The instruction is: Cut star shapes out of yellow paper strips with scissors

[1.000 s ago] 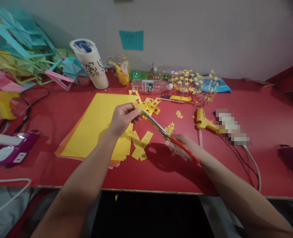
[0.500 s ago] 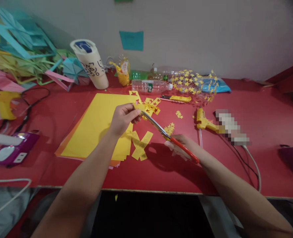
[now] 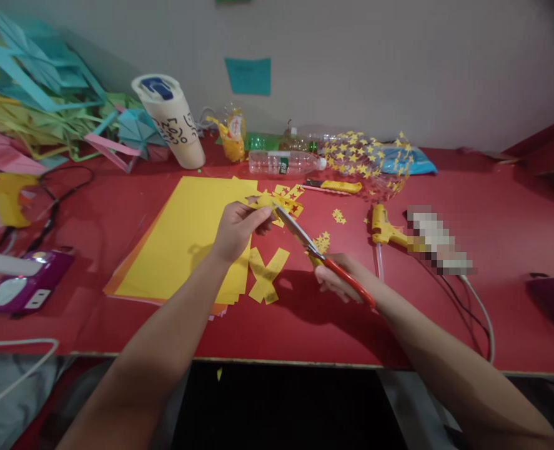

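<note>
My left hand pinches a small piece of yellow paper above the right edge of a stack of yellow sheets. My right hand is closed round the red handles of the scissors, whose blade tips meet the paper beside my left fingertips. Behind them lie yellow strips with star-shaped holes. Two plain yellow strips cross in an X between my hands. A pile of small yellow stars is just beyond my right hand.
A yellow glue gun, a cutter and a clear bottle lie on the red table. A star-covered bottle is behind. A white tumbler and folded paper shapes stand at the back left.
My left hand has shifted slightly right and turned with the paper. The scissors have moved a little to the right, their blades still at the paper.
</note>
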`<control>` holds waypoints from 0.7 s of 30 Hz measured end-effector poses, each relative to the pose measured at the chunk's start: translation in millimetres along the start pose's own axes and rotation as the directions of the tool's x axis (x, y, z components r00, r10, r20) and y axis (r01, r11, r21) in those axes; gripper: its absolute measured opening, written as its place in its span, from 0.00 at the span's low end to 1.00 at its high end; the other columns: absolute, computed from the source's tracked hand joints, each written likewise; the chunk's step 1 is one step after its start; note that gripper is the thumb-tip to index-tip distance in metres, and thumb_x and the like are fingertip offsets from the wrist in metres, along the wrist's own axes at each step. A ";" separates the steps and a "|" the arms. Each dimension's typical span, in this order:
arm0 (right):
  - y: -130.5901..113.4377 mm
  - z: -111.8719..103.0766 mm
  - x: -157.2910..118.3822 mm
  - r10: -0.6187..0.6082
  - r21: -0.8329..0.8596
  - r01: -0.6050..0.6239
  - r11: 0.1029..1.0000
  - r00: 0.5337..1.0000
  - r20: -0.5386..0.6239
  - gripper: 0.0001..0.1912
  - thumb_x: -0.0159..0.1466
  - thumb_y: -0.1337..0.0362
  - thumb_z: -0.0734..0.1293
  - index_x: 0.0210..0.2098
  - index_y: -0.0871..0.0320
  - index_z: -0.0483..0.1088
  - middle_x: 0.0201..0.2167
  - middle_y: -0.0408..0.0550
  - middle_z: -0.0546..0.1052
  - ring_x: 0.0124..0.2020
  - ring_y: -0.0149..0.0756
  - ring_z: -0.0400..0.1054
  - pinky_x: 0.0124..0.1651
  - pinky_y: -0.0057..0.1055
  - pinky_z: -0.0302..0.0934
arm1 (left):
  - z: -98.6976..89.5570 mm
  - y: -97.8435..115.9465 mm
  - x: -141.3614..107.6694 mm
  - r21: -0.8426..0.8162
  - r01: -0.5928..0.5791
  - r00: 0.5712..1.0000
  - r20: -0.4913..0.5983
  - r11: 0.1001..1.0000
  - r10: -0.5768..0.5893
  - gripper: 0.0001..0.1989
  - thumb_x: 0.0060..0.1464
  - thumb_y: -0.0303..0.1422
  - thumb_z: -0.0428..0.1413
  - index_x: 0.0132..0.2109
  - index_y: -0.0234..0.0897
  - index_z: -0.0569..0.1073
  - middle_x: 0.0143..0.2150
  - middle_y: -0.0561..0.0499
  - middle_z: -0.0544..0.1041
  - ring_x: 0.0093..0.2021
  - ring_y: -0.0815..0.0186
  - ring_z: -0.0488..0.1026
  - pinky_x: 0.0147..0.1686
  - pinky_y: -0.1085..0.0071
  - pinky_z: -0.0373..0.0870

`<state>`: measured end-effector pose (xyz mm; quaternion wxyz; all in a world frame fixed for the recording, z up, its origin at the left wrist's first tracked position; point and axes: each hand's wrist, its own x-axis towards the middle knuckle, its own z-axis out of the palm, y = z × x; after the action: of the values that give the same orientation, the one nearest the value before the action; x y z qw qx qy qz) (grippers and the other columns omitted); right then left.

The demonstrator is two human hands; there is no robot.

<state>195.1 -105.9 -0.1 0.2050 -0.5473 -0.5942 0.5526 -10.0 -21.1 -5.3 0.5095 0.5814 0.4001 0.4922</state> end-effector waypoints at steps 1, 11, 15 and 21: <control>0.3 0.4 0.0 -0.008 0.003 0.008 1.000 1.000 0.003 0.24 0.53 0.43 0.65 0.19 0.57 0.58 0.09 0.34 0.60 0.10 0.22 0.54 0.18 0.25 0.54 | 1.6 -0.3 -1.0 -0.008 -0.008 1.000 0.004 1.000 0.008 0.11 0.46 0.34 0.55 0.21 0.34 0.73 0.17 0.53 0.72 0.17 0.75 0.66 0.18 0.77 0.65; 2.6 4.9 -1.4 -0.057 0.060 0.056 0.997 0.998 0.010 0.22 0.55 0.44 0.64 0.22 0.56 0.59 0.09 0.32 0.58 0.11 0.23 0.53 0.28 0.30 0.63 | 13.8 -2.8 -7.2 -0.096 -0.036 0.999 -0.003 0.995 0.035 0.10 0.49 0.33 0.54 0.24 0.34 0.72 0.19 0.53 0.71 0.20 0.75 0.67 0.20 0.77 0.65; 5.0 9.2 -1.5 -0.062 0.047 0.063 0.997 0.998 -0.022 0.23 0.57 0.43 0.62 0.22 0.57 0.60 0.09 0.32 0.57 0.11 0.23 0.53 0.28 0.30 0.63 | 15.9 -1.6 -8.1 -0.086 -0.023 1.000 -0.019 0.996 0.022 0.11 0.49 0.34 0.54 0.22 0.34 0.71 0.19 0.53 0.71 0.20 0.75 0.66 0.21 0.76 0.65; 10.4 15.3 1.3 -0.045 0.064 0.047 0.997 0.998 -0.033 0.21 0.57 0.45 0.62 0.21 0.57 0.59 0.12 0.37 0.63 0.11 0.23 0.55 0.19 0.25 0.57 | 17.0 -4.8 -8.4 -0.109 -0.010 1.000 -0.022 0.994 0.007 0.10 0.49 0.34 0.53 0.23 0.36 0.71 0.19 0.54 0.70 0.20 0.75 0.66 0.21 0.75 0.65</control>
<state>186.0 -113.5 -14.5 0.2447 -0.5353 -0.5851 0.5579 5.2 -31.9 -11.4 0.5340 0.5493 0.3756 0.5215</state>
